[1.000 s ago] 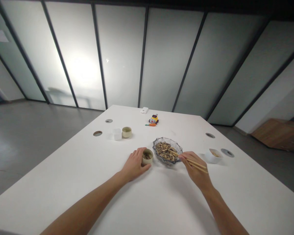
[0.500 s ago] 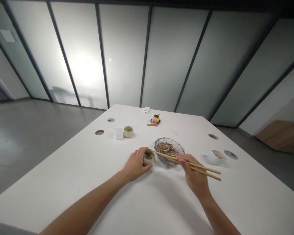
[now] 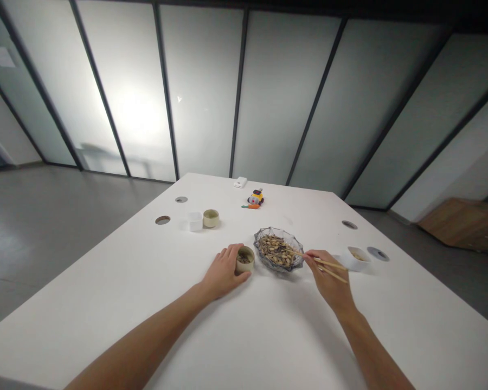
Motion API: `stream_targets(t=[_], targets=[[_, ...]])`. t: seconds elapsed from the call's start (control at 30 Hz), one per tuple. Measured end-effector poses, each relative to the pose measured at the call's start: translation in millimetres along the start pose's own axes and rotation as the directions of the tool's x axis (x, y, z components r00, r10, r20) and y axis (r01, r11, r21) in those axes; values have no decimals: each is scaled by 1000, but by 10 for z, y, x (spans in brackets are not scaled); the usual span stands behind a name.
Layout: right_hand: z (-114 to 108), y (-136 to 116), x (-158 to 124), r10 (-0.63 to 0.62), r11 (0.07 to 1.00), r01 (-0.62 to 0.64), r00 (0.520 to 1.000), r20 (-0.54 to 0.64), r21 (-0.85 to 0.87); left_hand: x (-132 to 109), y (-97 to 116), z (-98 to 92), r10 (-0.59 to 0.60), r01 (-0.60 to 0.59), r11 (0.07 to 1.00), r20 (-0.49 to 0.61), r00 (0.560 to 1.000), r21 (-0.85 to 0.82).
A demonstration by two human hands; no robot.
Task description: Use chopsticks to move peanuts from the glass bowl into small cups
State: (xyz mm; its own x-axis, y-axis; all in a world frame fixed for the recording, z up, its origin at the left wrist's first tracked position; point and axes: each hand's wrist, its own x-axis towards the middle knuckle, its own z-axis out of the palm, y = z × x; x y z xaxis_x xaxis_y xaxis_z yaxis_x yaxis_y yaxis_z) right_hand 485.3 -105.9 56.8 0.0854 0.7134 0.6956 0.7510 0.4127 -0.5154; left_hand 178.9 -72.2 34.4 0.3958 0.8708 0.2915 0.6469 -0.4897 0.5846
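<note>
My left hand [image 3: 226, 272] is wrapped round the side of a small pale green cup [image 3: 244, 266], which stands upright with some dark seeds inside. To the right of the cup is a clear, scalloped glass bowl [image 3: 278, 266] holding many striped seeds [image 3: 273, 249]. Wooden chopsticks [image 3: 329, 264] are gripped in my right hand [image 3: 331, 281] at the bowl's right side. Their tips reach in over the seeds; whether they pinch a seed is too small to tell.
Behind on the white table [image 3: 211, 336] stand a white square container [image 3: 195, 222], another green cup [image 3: 211, 219], a toy car [image 3: 256, 197], a toy carrot [image 3: 252, 206] and a white box [image 3: 240, 182]. A white bowl [image 3: 354, 260] is at right.
The chopstick tips have moved right, from beside the small cup to over the seeds in the glass bowl. My right hand has shifted right, while my left hand still holds the cup.
</note>
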Motion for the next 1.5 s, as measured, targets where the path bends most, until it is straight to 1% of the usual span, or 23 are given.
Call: stream_targets(t=[0.13, 0.23, 0.33, 0.43, 0.53, 0.6, 0.7, 0.83, 1.03, 1.13, 1.3, 1.43, 1.5], targets=[[31, 32, -17, -36, 996, 32, 998, 54, 81, 1, -27, 16, 13, -13, 1000, -7, 1000, 1], [38, 49, -18, -72, 993, 65, 995, 73, 98, 2, -46, 32, 18, -18, 1000, -14, 1000, 1], [25, 57, -3, -104, 994, 101, 993, 49, 51, 4, -44, 35, 19, -19, 1000, -18, 1000, -1], [-7, 59, 21, -127, 991, 127, 992, -8, -34, 6, -26, 24, 13, -13, 1000, -13, 1000, -1], [-42, 64, 45, -128, 987, 121, 990, -62, -108, 4, -9, 11, 5, -5, 1000, -3, 1000, 0], [-56, 69, 54, -124, 985, 114, 990, -67, -132, 2, -6, 9, 6, -6, 1000, -3, 1000, 1], [-52, 69, 50, -101, 988, 98, 995, -24, -123, 0, -17, 16, 12, -12, 1000, -14, 1000, 2], [-29, 67, 24, -73, 996, 75, 996, 42, -45, 5, -41, 33, 16, -16, 1000, -18, 1000, 3], [-37, 69, 22, -76, 997, 77, 996, 52, -21, 12, -30, 27, 14, -14, 1000, -7, 1000, 3], [-53, 43, 40, -52, 998, 54, 998, 36, -31, 9, -19, 17, 8, -8, 1000, -3, 1000, 2], [-83, 21, 63, 0, 998, -1, 1000, -21, -58, 4, -8, 8, 4, -4, 1000, -4, 1000, 1], [-91, 96, 63, 86, 993, -93, 992, -89, -73, 1, 16, -7, -7, 7, 1000, 4, 1000, -10], [-87, 151, 56, 138, 989, -143, 985, -100, -48, 0, 29, -17, -10, 10, 1000, 8, 1000, -13]])
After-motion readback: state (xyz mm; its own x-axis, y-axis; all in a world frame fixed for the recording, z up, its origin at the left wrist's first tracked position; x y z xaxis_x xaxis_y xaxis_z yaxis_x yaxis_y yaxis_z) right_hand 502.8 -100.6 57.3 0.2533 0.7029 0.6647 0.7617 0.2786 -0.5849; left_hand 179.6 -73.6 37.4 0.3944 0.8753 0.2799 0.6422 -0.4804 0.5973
